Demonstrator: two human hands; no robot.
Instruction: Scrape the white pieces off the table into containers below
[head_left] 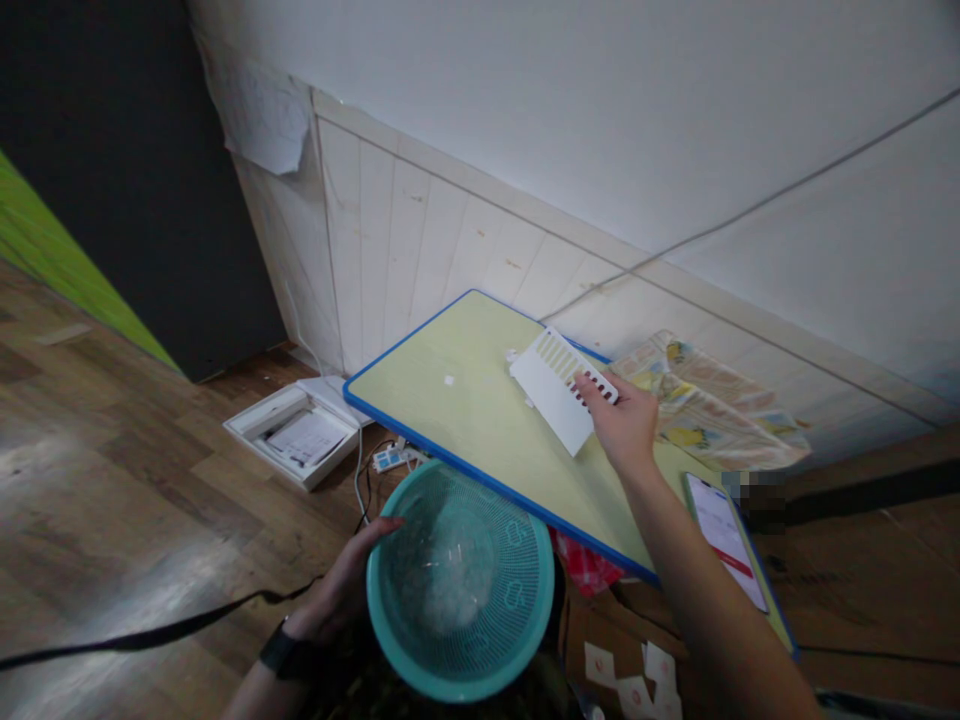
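Pinching a white slotted plastic panel (pixel 561 385) by its right end, the right hand (pixel 624 425) holds it over the far edge of the yellow table (pixel 450 400). The left hand (pixel 341 590) grips the rim of a teal mesh basket (pixel 460 585) just below the table's near blue edge. A phone (pixel 724 535) lies at the right end.

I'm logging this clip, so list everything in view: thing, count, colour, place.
Round plastic mesh basket: one, teal, low centre, below the table edge.
Slotted plastic grater board: one, white, on the table.
Low table: one, pale yellow with blue rim, by the wall.
Smartphone: one, screen lit, table's right end.
Printed paper: one, colourful, against the wall.
Open box: one, white, on the floor.
Left hand: grips the basket rim.
Right hand: holds the board.
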